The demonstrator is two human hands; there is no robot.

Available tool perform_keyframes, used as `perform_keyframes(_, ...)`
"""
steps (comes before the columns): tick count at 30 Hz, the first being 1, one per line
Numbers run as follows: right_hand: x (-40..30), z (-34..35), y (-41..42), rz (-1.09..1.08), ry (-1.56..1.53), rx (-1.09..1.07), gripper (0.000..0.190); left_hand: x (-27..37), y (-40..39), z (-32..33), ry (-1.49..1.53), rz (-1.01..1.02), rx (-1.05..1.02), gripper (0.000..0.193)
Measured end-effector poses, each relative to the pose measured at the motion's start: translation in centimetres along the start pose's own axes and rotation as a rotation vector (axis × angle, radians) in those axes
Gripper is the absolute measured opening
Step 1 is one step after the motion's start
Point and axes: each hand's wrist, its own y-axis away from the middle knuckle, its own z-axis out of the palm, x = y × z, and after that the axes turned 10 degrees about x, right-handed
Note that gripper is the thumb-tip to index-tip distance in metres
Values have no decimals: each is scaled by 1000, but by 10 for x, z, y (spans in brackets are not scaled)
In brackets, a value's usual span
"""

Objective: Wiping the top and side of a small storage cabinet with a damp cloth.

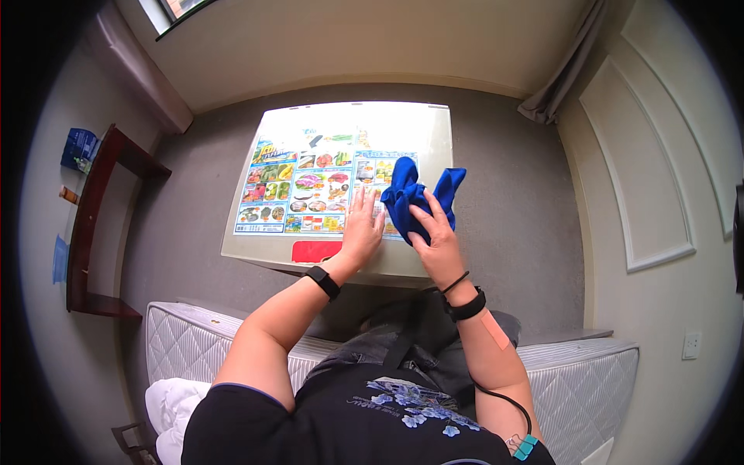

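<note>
A low table with a pale top stands before me, and a printed flyer with food pictures lies on it. A crumpled blue cloth is bunched near the table's right edge. My right hand is on the cloth, its fingers spread over the folds and pressing into them. Just left of the cloth, my left hand rests flat on the flyer with nothing in it. A flat red item lies at the table's near edge, left of my left wrist.
I sit on a quilted mattress, with white bedding at its left end. A dark red wooden piece of furniture stands by the left wall. Curtains hang at the far corners; a socket is on the right wall.
</note>
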Motion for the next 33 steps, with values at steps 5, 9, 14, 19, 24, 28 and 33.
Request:
perform_keyframes(5, 5, 30, 36, -57, 235, 40, 45, -25, 45, -45, -52, -50, 153, 56)
perform_keyframes(9, 28, 20, 61, -1, 413, 191, 49, 7, 44, -51, -138, 108, 98, 57)
perform_keyframes(14, 46, 17, 75, 100, 579, 221, 53, 47, 15, -14, -277, 358, -99, 65)
perform_keyframes(19, 49, 14, 78, 78, 473, 215, 43, 68, 32, 26, -384, 434, -159, 49)
perform_keyframes(24, 45, 7, 79, 117, 261, 296, 38, 72, 68, 30, -355, 582, -89, 44)
perform_keyframes(28, 41, 2, 84, 80, 310, 304, 38, 63, 90, 6, -314, 659, -140, 43)
perform_keyframes(33, 38, 6, 88, 97, 295, 305, 39, 57, 73, -4, -361, 703, -272, 43)
